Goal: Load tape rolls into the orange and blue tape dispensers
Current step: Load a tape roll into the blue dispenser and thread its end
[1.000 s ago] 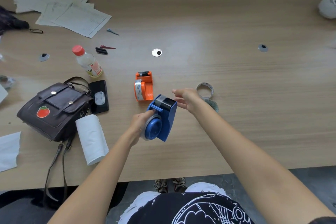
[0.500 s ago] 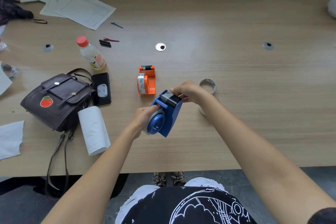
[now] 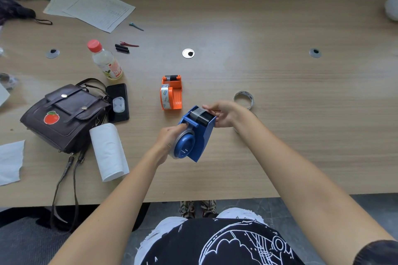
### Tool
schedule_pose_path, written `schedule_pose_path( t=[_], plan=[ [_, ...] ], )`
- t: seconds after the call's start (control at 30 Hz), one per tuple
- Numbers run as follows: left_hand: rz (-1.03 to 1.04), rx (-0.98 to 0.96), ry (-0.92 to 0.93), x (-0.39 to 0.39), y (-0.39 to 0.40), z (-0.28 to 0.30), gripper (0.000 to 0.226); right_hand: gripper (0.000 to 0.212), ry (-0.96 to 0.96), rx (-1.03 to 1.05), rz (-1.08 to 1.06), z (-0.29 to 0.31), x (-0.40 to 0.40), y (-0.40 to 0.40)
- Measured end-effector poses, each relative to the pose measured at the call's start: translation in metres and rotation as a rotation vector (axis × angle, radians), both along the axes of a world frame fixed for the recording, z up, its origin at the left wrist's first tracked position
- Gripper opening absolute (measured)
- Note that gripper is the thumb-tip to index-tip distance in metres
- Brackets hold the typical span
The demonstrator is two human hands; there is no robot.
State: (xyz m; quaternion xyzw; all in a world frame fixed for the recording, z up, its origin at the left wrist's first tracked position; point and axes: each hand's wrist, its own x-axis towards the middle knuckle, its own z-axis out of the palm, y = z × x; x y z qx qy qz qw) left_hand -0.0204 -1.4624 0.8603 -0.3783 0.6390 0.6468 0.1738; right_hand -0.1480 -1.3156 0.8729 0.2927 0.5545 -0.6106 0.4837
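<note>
The blue tape dispenser (image 3: 197,133) is held just above the wooden table (image 3: 280,135), with a clear tape roll on its blue hub. My left hand (image 3: 169,141) grips the roll side of it, thumb near the black roller. My right hand (image 3: 224,113) pinches the dispenser's front end by the black roller, where a strip of tape lies across. The orange tape dispenser (image 3: 172,92) rests on the table just beyond, a clear tape roll inside it. A bare tape ring (image 3: 244,98) lies right of my right hand.
A white paper roll (image 3: 107,150), a brown bag (image 3: 64,114), a black phone (image 3: 118,102) and a red-capped bottle (image 3: 105,60) sit to the left. Papers (image 3: 86,4) lie at the far left. The table's front edge runs close to my body.
My right hand has moved in from beside the dispenser and closed on its front end. The dispenser has tilted slightly and tape now lies over the roller.
</note>
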Motion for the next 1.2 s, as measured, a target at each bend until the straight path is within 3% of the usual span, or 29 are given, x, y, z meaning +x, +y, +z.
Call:
schedule_pose_path(
  t=[0.13, 0.43, 0.57, 0.63, 0.7, 0.77, 0.83, 1.2],
  plan=[
    [-0.010, -0.004, 0.007, 0.001, 0.003, 0.003, 0.023, 0.011, -0.107, -0.057, -0.039, -0.002, -0.002, 0.004],
    [-0.039, -0.023, 0.027, -0.002, 0.001, 0.008, 0.026, 0.009, -0.124, -0.119, 0.031, 0.005, -0.013, 0.009],
    [-0.037, -0.028, 0.063, -0.005, 0.001, 0.009, 0.025, 0.063, -0.136, -0.131, 0.035, 0.003, -0.020, 0.010],
    [-0.041, -0.026, 0.076, -0.006, 0.001, 0.010, 0.026, 0.075, -0.140, -0.167, 0.001, -0.002, -0.023, 0.012],
    [-0.035, -0.020, 0.081, -0.007, 0.003, 0.011, 0.026, 0.066, -0.129, -0.165, 0.003, 0.002, -0.021, 0.011],
    [-0.020, -0.010, 0.085, -0.007, 0.005, 0.012, 0.026, 0.032, -0.116, -0.166, -0.003, 0.006, -0.017, 0.011],
    [-0.001, 0.000, 0.091, -0.008, 0.006, 0.013, 0.026, 0.016, -0.106, -0.178, -0.047, 0.007, -0.014, 0.011],
    [0.074, 0.001, 0.126, -0.020, 0.016, 0.020, 0.023, 0.024, -0.222, -0.255, -0.064, -0.003, -0.003, 0.004]
  ],
)
